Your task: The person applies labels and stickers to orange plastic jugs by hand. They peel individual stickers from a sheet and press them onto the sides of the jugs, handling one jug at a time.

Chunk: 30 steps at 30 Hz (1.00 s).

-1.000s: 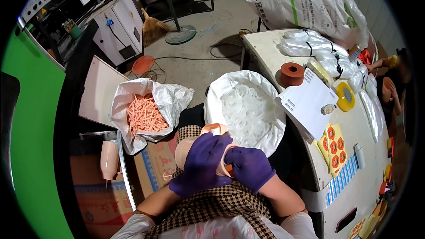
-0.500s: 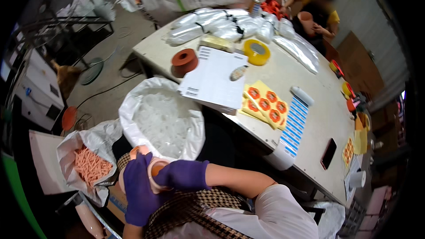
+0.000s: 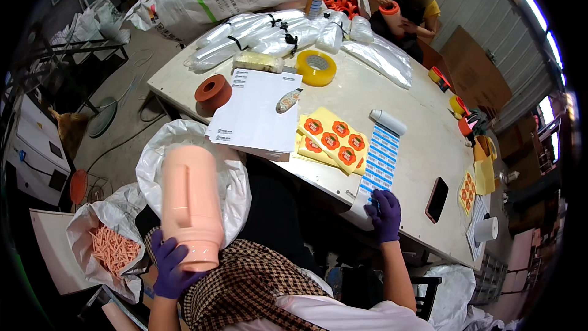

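Note:
My left hand (image 3: 173, 266), in a purple glove, grips a pink plastic thermos-jug shell (image 3: 191, 199) by its neck end, low on the left. The shell is tilted, its broad end away from me and a long raised ridge facing up. At the table's near edge, my purple-gloved right hand (image 3: 385, 215) has its fingers curled in a pinch on the near end of a blue-and-white label strip (image 3: 382, 158). Whether a single label is between the fingertips is too small to see. Yellow sheets with red flower-shaped stickers (image 3: 334, 141) lie left of the strip.
Behind the shell stands a white sack (image 3: 153, 165); another sack (image 3: 76, 233) holds pink pieces. On the table are papers (image 3: 254, 110), yellow tape (image 3: 315, 68), red-brown tape (image 3: 213, 92), plastic bag rolls (image 3: 269, 37) and a phone (image 3: 437, 200). A co-worker (image 3: 413, 6) handles a pink shell.
My right hand has left the pink shell and moved right to the label strip. My left hand now holds the shell alone, raised and turned lengthwise. The view has shifted.

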Each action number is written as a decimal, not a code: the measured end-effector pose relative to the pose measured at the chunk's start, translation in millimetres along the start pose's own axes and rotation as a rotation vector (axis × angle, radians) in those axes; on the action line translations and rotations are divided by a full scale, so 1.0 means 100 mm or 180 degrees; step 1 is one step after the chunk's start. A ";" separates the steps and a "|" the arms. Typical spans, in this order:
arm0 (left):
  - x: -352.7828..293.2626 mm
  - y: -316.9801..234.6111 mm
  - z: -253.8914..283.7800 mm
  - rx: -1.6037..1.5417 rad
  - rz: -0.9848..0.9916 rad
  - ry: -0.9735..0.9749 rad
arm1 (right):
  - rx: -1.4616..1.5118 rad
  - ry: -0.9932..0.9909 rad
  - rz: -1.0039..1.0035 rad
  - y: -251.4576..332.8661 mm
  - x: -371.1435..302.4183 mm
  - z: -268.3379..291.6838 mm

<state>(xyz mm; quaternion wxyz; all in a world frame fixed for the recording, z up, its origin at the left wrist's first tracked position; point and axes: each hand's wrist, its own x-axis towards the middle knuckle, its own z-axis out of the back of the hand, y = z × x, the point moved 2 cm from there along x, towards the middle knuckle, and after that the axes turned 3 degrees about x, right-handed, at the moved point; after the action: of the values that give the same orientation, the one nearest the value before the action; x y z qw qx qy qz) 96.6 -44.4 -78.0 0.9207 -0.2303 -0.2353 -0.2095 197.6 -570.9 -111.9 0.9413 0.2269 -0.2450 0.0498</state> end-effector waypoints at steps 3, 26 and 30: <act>-0.42 0.33 -0.46 0.0033 -0.0537 0.0319 | 0.0094 -0.0135 -0.0109 -0.10 0.03 -0.07; -0.91 0.30 -0.73 0.0063 -0.0393 -0.0224 | 0.3033 0.2493 -0.0065 2.90 1.20 -2.41; -0.70 0.22 -0.56 0.0169 -0.0648 -0.0285 | 0.3122 0.3020 -0.0550 3.02 1.26 -2.37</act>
<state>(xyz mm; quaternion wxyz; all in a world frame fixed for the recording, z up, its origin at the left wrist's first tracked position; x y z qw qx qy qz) 70.1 -36.5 -165.5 0.8890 -0.1899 -0.3039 -0.2852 350.3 -196.2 -113.5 0.7358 0.5992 0.2635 0.1737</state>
